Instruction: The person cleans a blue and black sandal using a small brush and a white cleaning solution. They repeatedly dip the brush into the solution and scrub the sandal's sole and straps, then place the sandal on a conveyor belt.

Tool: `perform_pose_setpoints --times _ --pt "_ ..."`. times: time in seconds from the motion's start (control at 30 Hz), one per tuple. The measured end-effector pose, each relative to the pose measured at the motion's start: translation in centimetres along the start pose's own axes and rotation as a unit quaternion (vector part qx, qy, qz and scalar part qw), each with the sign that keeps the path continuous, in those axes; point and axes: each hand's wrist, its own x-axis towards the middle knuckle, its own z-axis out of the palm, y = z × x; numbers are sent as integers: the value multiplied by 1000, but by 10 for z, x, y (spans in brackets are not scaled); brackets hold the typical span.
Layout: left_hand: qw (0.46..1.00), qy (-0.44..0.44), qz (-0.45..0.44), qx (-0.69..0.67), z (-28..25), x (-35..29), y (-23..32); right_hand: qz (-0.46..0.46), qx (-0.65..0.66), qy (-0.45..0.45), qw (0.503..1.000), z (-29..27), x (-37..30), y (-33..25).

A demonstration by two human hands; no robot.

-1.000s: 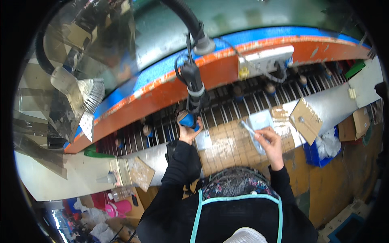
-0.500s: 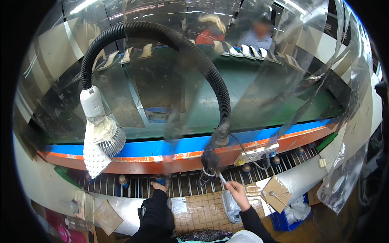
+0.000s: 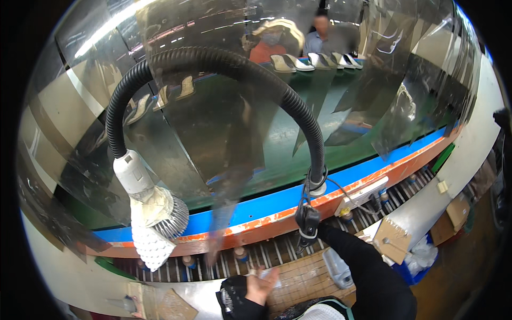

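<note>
My left hand (image 3: 261, 285) is low over the work surface, its fingers stretched apart and nothing visible in them. Beneath its fingertips is the patterned brown mat (image 3: 298, 280) with a white paper label. My right arm, in a black sleeve (image 3: 368, 266), reaches forward across the bench. Its hand is hidden behind the black plug and cable bundle (image 3: 308, 221) at the lamp's base. Right of the mat, a grey-white plastic tray (image 3: 337, 269) lies partly under that arm. A lamp with a white head (image 3: 152, 224) hangs from a black flexible neck (image 3: 314, 133).
Clear plastic sheets hang before a green conveyor (image 3: 288, 176) carrying several shoe insoles (image 3: 309, 61). A metal roller track (image 3: 213, 266) runs below its blue and orange edge. A brown board with a brush (image 3: 392, 240) and a blue bin (image 3: 418, 266) are right. Two people sit beyond.
My right hand, which held a thin white stick-like tool, has gone forward out of sight behind the cables. My left hand has left the roller track and opened near the mat. The view has shifted.
</note>
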Motion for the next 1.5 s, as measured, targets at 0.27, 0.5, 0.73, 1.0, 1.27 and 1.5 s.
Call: perform_pose_setpoints --times 0.27,0.5,0.73,1.0,1.27,1.5 --pt "966 -62 -126 216 5 -55 -54 56 188 44 979 -49 -33 11" --pt "910 -193 -132 343 47 -61 -62 276 403 32 872 -158 -176 -78" --pt "815 -356 -274 367 5 -67 -101 136 425 144 883 -172 -323 -152" --pt "881 -311 -64 352 -37 -107 -116 366 294 219 855 -102 -406 -141" --pt "756 -417 415 285 34 -165 -94 394 40 210 894 -40 -391 -121" --pt "680 -370 560 297 27 -177 -72 332 -35 212 918 -29 -383 -114"
